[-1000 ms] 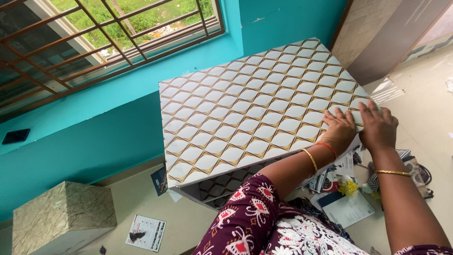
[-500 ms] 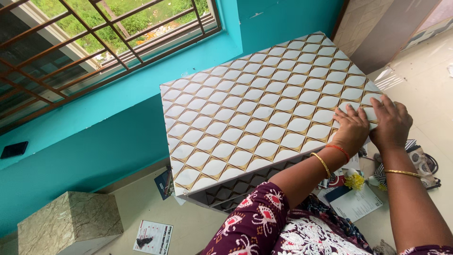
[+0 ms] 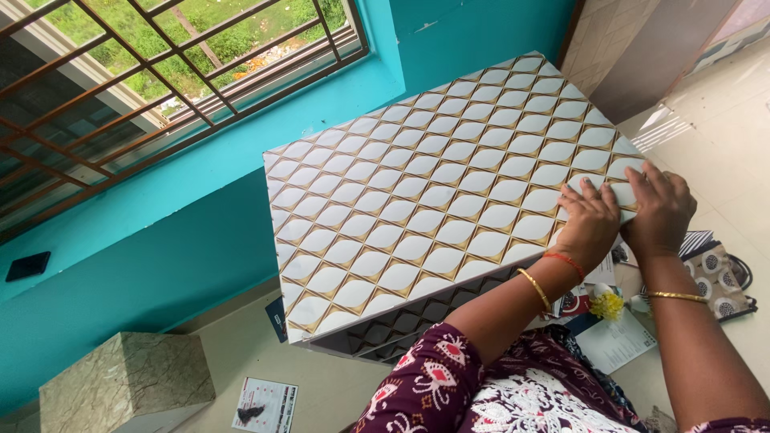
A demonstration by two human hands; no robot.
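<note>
Pressing both hands flat, we hold the patterned panel (image 3: pixel 449 200) down at its right corner: left hand (image 3: pixel 589 224) and right hand (image 3: pixel 662 208) lie side by side, fingers spread, gripping nothing. The panel tops a cabinet against the teal wall (image 3: pixel 160 240), apparently to seat it.

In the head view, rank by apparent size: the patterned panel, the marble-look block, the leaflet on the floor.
1. patterned panel, largest
2. marble-look block
3. leaflet, smallest
The panel is nearer the camera, so its lead is exaggerated.
</note>
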